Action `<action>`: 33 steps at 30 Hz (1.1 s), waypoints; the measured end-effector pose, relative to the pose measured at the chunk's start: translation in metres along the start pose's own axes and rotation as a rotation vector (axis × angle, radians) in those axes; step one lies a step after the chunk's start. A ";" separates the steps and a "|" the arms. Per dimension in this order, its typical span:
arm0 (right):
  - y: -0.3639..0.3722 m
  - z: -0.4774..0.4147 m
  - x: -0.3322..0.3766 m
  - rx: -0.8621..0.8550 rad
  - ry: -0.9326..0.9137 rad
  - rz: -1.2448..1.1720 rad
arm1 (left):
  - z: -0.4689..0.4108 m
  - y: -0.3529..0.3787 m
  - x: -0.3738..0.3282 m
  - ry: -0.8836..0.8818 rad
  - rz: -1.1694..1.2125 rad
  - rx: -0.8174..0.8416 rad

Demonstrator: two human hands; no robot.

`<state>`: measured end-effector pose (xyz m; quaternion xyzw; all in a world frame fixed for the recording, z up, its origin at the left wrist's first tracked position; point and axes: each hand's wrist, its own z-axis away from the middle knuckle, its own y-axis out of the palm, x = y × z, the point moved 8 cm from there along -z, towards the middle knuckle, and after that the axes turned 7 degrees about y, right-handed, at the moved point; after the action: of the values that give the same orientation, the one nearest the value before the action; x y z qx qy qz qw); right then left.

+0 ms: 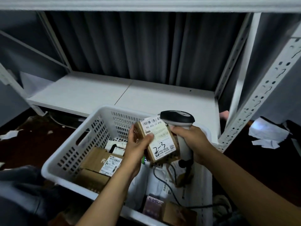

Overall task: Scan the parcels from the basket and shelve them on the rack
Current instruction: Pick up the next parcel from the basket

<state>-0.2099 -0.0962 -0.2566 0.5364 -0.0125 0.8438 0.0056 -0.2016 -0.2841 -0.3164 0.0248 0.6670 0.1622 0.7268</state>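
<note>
1. Presently the left hand [138, 147] pinches a small cardboard parcel [160, 141] above the basket [68, 139], thumb on its label and fingers curled round its far side. The thumb may cover print the reader needs.
2. Just right of it, the right hand [190, 137] is wrapped round the scanner [177, 118] handle. The scanner head sits almost against the parcel's upper edge, likely too close and too steep to read the barcode.
3. Its cable [164, 185] trails down beneath both hands among the other parcels [99, 160], so a lift toward the rack could snag it.
4. Beyond the hands lies the white rack shelf [91, 93], backed by a dark curtain [146, 46].
5. Paper scraps [267, 134] litter the dark floor [32, 126] to either side.
</note>
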 end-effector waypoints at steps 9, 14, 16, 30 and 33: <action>0.011 0.005 0.009 0.118 0.000 0.057 | 0.004 -0.015 -0.017 0.092 -0.401 0.045; 0.003 0.011 0.025 0.131 -0.036 0.139 | -0.005 -0.040 -0.015 0.098 -0.434 -0.066; -0.001 0.013 0.029 0.148 -0.042 0.139 | -0.007 -0.046 -0.012 0.092 -0.435 -0.080; -0.024 0.012 0.038 0.087 -0.079 0.262 | -0.012 -0.050 0.001 0.090 -0.444 -0.050; -0.023 0.013 0.039 0.084 -0.085 0.269 | -0.009 -0.047 0.000 0.094 -0.468 -0.048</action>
<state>-0.2142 -0.0734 -0.2157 0.5647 -0.0490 0.8134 -0.1306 -0.2011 -0.3303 -0.3293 -0.1554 0.6837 0.0059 0.7130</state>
